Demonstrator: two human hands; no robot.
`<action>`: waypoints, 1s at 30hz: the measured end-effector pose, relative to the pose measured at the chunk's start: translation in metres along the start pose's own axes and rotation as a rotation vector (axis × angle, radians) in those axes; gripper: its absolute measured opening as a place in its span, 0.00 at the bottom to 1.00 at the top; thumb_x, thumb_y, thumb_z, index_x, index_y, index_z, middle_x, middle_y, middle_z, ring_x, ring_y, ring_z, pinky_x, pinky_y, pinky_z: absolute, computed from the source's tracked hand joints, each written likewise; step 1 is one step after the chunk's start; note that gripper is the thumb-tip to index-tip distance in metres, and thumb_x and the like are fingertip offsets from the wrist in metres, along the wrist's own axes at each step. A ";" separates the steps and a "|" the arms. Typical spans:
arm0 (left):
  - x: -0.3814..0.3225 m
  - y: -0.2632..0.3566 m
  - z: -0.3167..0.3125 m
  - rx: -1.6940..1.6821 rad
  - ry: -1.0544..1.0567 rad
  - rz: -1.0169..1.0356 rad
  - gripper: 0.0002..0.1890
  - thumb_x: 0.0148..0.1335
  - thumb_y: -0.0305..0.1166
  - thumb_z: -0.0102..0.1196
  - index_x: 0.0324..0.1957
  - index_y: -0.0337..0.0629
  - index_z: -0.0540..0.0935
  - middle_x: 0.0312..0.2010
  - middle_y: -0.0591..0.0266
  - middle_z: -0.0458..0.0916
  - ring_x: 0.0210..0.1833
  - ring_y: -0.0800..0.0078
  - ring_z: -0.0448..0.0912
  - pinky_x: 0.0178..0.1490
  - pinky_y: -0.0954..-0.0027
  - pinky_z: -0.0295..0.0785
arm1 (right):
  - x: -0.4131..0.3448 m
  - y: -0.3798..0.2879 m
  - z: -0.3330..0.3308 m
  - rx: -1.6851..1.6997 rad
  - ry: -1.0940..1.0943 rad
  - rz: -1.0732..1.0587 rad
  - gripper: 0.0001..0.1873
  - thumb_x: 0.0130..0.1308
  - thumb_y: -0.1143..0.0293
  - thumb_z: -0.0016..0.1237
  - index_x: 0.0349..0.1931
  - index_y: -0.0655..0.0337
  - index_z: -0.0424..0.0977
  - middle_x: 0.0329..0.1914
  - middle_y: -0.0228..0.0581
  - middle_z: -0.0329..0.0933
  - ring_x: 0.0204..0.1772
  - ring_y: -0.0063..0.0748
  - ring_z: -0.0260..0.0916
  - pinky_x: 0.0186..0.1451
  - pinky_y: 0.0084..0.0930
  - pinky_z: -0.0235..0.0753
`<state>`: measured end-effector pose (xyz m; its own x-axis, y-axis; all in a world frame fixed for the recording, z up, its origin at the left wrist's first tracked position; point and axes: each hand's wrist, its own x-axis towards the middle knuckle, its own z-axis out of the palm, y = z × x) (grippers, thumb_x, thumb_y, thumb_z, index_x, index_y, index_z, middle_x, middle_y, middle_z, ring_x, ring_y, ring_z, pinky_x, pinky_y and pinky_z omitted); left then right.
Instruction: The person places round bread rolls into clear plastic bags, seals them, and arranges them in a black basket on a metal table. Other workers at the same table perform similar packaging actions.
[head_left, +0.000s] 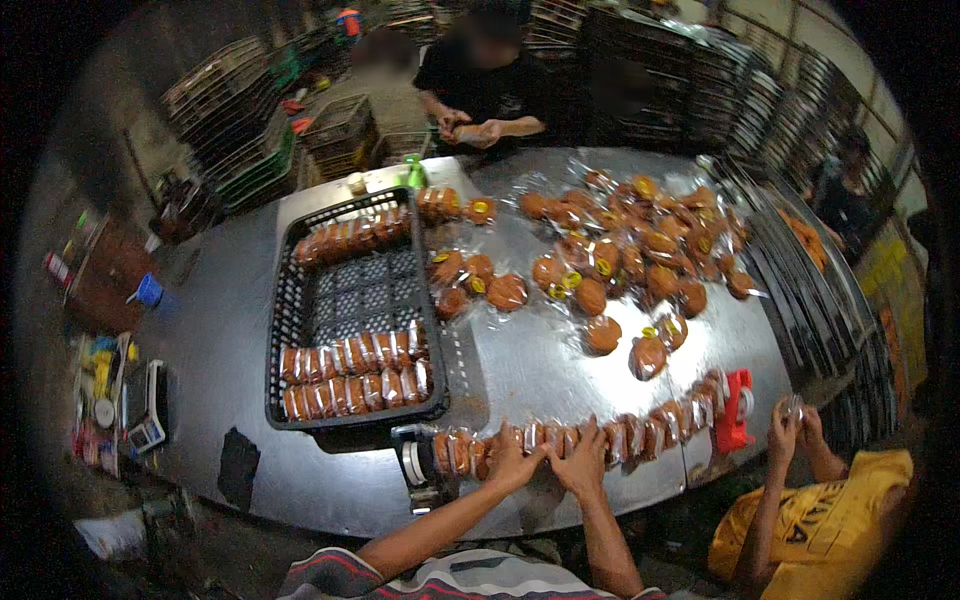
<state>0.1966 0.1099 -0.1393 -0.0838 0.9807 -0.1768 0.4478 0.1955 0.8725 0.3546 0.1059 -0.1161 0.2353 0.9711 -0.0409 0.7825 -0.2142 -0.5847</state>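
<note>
Along the near edge of the metal table (352, 487) runs a row of clear-wrapped brown buns (645, 436) standing on edge. My left hand (511, 461) rests on the row's left part, fingers over the far side. My right hand (581, 461) lies on the row just beside it, the two thumbs close together. Whether either hand grips a bun is unclear. A tape dispenser (412, 465) stands at the row's left end and a red tape dispenser (733, 412) at its right end. Beyond my left hand, a black plastic crate (442, 367) holds rows of wrapped buns.
A heap of wrapped buns (645, 232) covers the table's far right. Black trays (795, 300) are stacked at the right. A co-worker in yellow (817, 517) is close at the right; another person in black (487, 82) stands across. A blue cup (149, 290) is at the left.
</note>
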 end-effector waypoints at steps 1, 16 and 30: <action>0.008 0.003 0.006 0.063 -0.019 -0.032 0.52 0.56 0.55 0.70 0.68 0.26 0.60 0.61 0.33 0.70 0.65 0.41 0.69 0.68 0.49 0.65 | 0.000 0.001 0.000 0.016 0.001 0.020 0.61 0.52 0.44 0.68 0.74 0.71 0.47 0.65 0.72 0.62 0.68 0.73 0.60 0.73 0.59 0.60; 0.054 0.062 -0.217 -0.289 0.343 0.206 0.36 0.62 0.42 0.69 0.65 0.36 0.68 0.60 0.47 0.75 0.64 0.57 0.74 0.68 0.58 0.69 | 0.050 -0.221 -0.008 0.547 0.136 -0.436 0.52 0.50 0.62 0.74 0.71 0.67 0.56 0.65 0.55 0.64 0.69 0.52 0.64 0.72 0.44 0.66; 0.202 -0.092 -0.470 0.042 0.520 0.081 0.40 0.60 0.48 0.67 0.66 0.32 0.66 0.61 0.37 0.70 0.65 0.43 0.70 0.68 0.50 0.67 | 0.134 -0.469 0.234 0.262 -0.032 -0.470 0.52 0.53 0.38 0.65 0.67 0.70 0.61 0.62 0.60 0.64 0.63 0.60 0.69 0.63 0.49 0.73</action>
<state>-0.2801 0.2927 -0.0407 -0.4735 0.8681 0.1489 0.5052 0.1292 0.8533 -0.1153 0.3614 -0.0367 -0.1263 0.9595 0.2516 0.6281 0.2737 -0.7284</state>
